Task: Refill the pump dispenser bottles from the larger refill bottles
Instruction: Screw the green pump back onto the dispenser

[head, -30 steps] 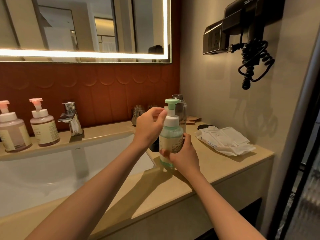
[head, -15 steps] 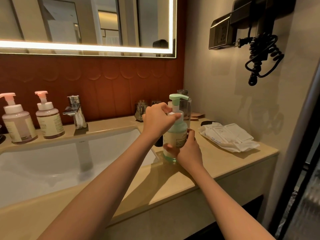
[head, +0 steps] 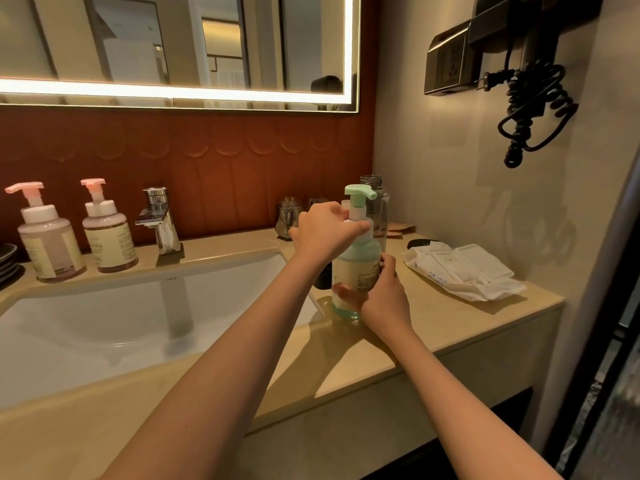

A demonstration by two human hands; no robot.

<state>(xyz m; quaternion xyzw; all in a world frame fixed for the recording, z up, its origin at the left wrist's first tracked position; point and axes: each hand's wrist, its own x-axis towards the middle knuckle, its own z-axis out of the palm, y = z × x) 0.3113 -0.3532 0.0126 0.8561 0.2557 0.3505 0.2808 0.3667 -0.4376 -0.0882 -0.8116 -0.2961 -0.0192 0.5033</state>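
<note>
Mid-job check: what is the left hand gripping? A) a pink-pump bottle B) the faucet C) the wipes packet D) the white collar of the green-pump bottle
D: the left hand curls round the collar of the green-pump bottle, while the right hand holds its body.

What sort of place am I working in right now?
Probably a hotel bathroom: a sink with a chrome faucet under a backlit mirror, and a wall-mounted hair dryer with a coiled cord.
</note>
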